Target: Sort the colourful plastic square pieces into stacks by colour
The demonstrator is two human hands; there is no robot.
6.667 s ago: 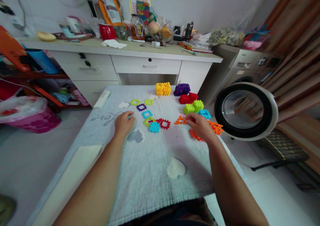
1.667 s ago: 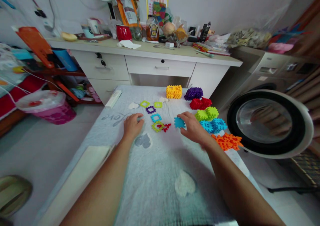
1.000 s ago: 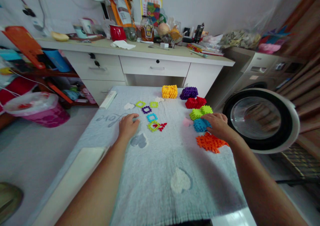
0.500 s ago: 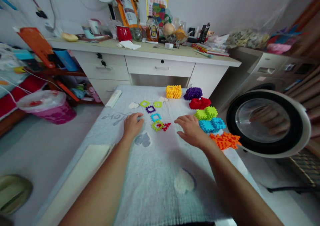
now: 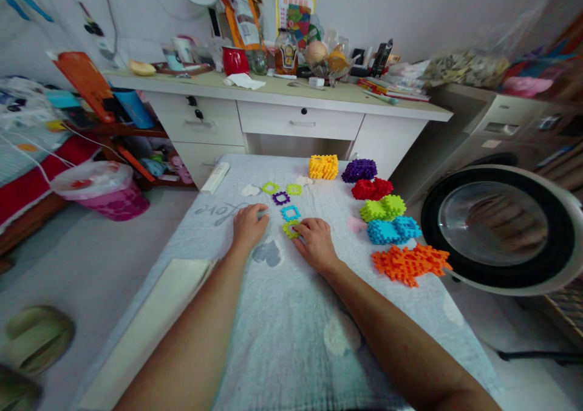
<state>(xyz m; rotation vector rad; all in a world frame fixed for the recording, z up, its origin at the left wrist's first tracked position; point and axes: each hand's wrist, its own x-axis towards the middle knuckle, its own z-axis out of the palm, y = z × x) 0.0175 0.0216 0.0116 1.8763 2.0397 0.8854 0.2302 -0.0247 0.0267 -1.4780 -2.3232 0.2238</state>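
Observation:
My left hand (image 5: 250, 226) rests on the cloth-covered table, fingers loosely bent and thumb apart, with nothing in it. To its right, my right hand (image 5: 316, 244) has its fingertips and thumb drawn together at the lower edge of a lime-green square frame piece (image 5: 290, 228). A red triangular piece, seen there earlier, is now hidden under those fingers. Above lie a light-blue square frame (image 5: 290, 212), a purple one (image 5: 281, 198) and two more lime ones, the left (image 5: 270, 187) and the right (image 5: 294, 189). All have toothed edges and lie flat.
Toothed pieces are grouped by colour along the table's right side: yellow (image 5: 323, 167), purple (image 5: 359, 170), red (image 5: 372, 188), lime (image 5: 383, 207), blue (image 5: 394, 230), orange (image 5: 411, 263). A white strip (image 5: 215, 178) lies far left. An open washing-machine door (image 5: 498, 229) stands beside the table.
My right hand has moved left from beside the coloured stacks to the lime frame, its fingers closing and covering the red triangle. My left hand stays in place; the view shifts slightly.

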